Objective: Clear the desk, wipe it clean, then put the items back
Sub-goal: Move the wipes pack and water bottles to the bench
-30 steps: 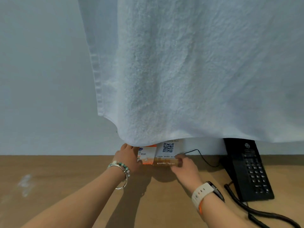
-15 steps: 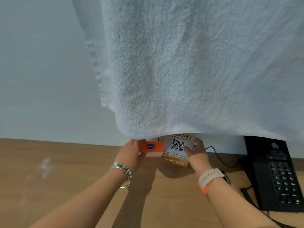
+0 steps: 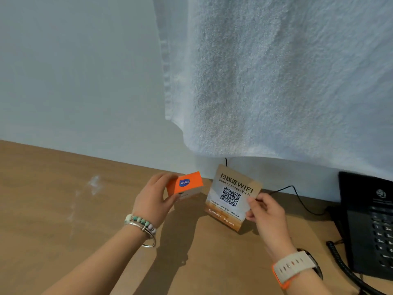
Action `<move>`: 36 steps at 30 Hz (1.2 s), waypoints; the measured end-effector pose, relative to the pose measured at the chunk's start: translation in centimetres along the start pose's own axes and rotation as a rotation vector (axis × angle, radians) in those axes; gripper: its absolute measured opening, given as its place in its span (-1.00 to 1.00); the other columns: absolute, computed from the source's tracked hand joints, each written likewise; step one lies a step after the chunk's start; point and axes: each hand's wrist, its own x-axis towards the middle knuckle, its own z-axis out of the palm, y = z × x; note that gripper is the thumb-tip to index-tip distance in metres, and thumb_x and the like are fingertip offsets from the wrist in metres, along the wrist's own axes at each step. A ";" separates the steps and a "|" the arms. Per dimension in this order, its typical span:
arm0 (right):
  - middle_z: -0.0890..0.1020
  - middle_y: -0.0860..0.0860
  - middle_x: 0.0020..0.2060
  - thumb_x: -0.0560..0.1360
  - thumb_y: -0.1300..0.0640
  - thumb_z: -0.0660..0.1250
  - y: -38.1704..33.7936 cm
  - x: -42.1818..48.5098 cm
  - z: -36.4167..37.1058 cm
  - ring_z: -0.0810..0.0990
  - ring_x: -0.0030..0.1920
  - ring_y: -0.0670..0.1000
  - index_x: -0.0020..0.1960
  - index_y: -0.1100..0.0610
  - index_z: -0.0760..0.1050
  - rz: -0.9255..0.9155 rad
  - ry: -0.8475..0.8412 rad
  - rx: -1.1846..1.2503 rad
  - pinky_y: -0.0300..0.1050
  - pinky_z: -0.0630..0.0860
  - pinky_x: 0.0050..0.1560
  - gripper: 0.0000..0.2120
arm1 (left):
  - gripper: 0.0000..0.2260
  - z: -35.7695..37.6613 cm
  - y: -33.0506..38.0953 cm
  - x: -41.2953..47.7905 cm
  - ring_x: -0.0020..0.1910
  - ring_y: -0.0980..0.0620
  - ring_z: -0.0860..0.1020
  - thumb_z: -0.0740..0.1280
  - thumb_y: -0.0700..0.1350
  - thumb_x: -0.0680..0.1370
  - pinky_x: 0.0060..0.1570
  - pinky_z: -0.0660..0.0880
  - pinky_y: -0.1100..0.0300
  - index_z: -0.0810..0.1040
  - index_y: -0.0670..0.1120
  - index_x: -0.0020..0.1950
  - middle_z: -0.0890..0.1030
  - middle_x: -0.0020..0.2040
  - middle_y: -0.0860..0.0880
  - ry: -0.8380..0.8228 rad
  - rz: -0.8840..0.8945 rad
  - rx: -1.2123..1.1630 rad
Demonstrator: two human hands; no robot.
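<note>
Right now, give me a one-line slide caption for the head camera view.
Left hand holds an orange box, right hand pinches a WiFi QR sign, black phone alongside, white towel hanging above.

Soft, cool light is spreading evenly over the wall [image 3: 74,81], with no glare. The left forearm [image 3: 102,258] is casting a blurred shadow rightward on the desk [image 3: 53,209]. The towel [image 3: 276,81], nearest the lens, is looking soft. The desk's far edge is bending, and the phone [image 3: 372,220] keys are smearing at the right.

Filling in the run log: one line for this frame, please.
left hand: holds orange box | right hand: pinches sign edge | phone: on desk, right side | towel: hangs across top of view
</note>
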 end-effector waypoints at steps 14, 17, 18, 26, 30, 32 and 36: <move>0.55 0.02 -0.35 0.54 0.23 0.27 -8.8 -11.3 22.6 0.52 -0.32 -0.07 -0.22 0.23 0.50 -0.230 -0.526 -0.100 -0.22 0.46 -0.33 -0.83 | -0.57 -21.1 -13.4 -14.3 0.11 0.14 0.45 0.28 0.02 0.37 0.06 0.47 0.20 0.50 0.01 0.24 0.41 0.13 0.15 0.299 -0.279 0.089; 0.59 0.00 -0.31 0.55 0.19 0.26 -10.7 -16.1 29.1 0.53 -0.31 -0.11 -0.18 0.18 0.53 -0.278 -0.640 -0.092 -0.32 0.43 -0.39 -0.84 | -0.62 -26.9 -17.1 -19.0 0.12 0.15 0.43 0.39 -0.11 0.46 0.09 0.43 0.24 0.47 0.01 0.27 0.40 0.15 0.14 0.351 -0.351 0.142; 0.60 -0.01 -0.29 0.56 0.18 0.25 -11.3 -17.8 31.2 0.54 -0.29 -0.11 -0.16 0.16 0.54 -0.290 -0.683 -0.092 -0.33 0.42 -0.38 -0.84 | -0.62 -28.7 -18.3 -20.6 0.12 0.17 0.42 0.39 -0.14 0.47 0.10 0.40 0.27 0.46 0.01 0.28 0.39 0.15 0.15 0.364 -0.374 0.161; 0.63 -0.02 -0.19 0.57 0.14 0.22 -14.3 -32.0 45.7 0.55 -0.23 -0.12 -0.10 0.05 0.55 -0.329 -1.018 -0.066 -0.39 0.42 -0.44 -0.85 | -0.62 -41.1 -25.7 -33.8 0.12 0.19 0.41 0.35 -0.13 0.51 0.10 0.37 0.32 0.43 0.01 0.31 0.43 0.22 0.10 0.546 -0.602 0.281; 0.63 -0.02 -0.23 0.57 0.18 0.23 -14.8 -37.2 51.3 0.53 -0.29 -0.14 -0.11 0.06 0.56 -0.319 -1.142 -0.046 -0.42 0.40 -0.46 -0.84 | -0.62 -45.0 -28.8 -39.2 0.09 0.20 0.40 0.34 -0.13 0.52 0.01 0.33 0.43 0.41 0.02 0.32 0.41 0.21 0.11 0.620 -0.729 0.305; 0.65 -0.01 -0.24 0.57 0.19 0.24 -14.8 -39.2 54.1 0.54 -0.32 -0.15 -0.12 0.06 0.57 -0.314 -1.190 -0.050 -0.41 0.40 -0.46 -0.84 | -0.62 -46.2 -30.5 -41.2 0.09 0.20 0.41 0.33 -0.12 0.52 -0.02 0.34 0.44 0.41 0.03 0.33 0.41 0.22 0.10 0.642 -0.784 0.312; 0.66 -0.06 -0.24 0.57 0.18 0.24 -14.6 -42.4 59.8 0.60 -0.28 -0.17 -0.12 0.06 0.57 -0.288 -1.270 -0.051 -0.35 0.44 -0.43 -0.83 | -0.63 -48.6 -33.9 -43.6 0.07 0.22 0.39 0.32 -0.10 0.53 0.06 0.40 0.36 0.41 0.02 0.33 0.40 0.21 0.13 0.681 -0.882 0.332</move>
